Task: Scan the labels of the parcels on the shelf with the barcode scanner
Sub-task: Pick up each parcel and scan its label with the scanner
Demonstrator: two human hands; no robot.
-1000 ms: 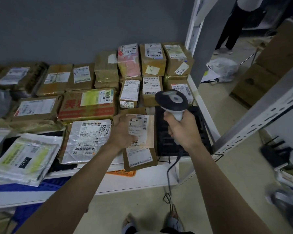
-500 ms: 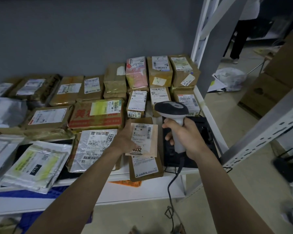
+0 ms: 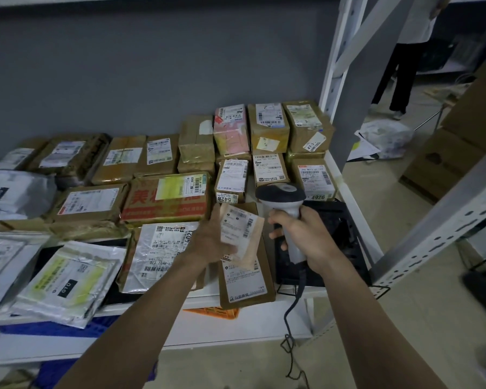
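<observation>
The left hand (image 3: pixel 211 242) holds a small tan parcel (image 3: pixel 243 237) lifted clear of the shelf (image 3: pixel 236 327), its white barcode label tilted up toward the camera; the thumb is tucked under the parcel's lower edge, and the other fingers are hidden behind it, so how they lie cannot be told. Just right of that small tan parcel, the right hand (image 3: pixel 306 237) has its fingers curled round the pale grip of a barcode scanner (image 3: pixel 286 209), the dark head on top and a black cable hanging from the grip's base past the shelf edge. Below the small tan parcel lies a brown envelope parcel (image 3: pixel 246 282), its front end overhanging the shelf's front lip. Left of the small tan parcel rests a silver poly mailer (image 3: pixel 157 254) marked 4021. Right of it, behind the scanner, sits a black tray (image 3: pixel 345 242). Beyond the small tan parcel stand a box numbered 5428 (image 3: pixel 232 181) and a box numbered 4926 (image 3: pixel 313 178), with a red-printed carton (image 3: pixel 166 197) to their left. Farther back, taped brown boxes line the grey wall (image 3: pixel 152 66). Far right of the small tan parcel, past the shelf's upright, a person's dark trouser legs (image 3: pixel 396 77) stand on the floor.
</observation>
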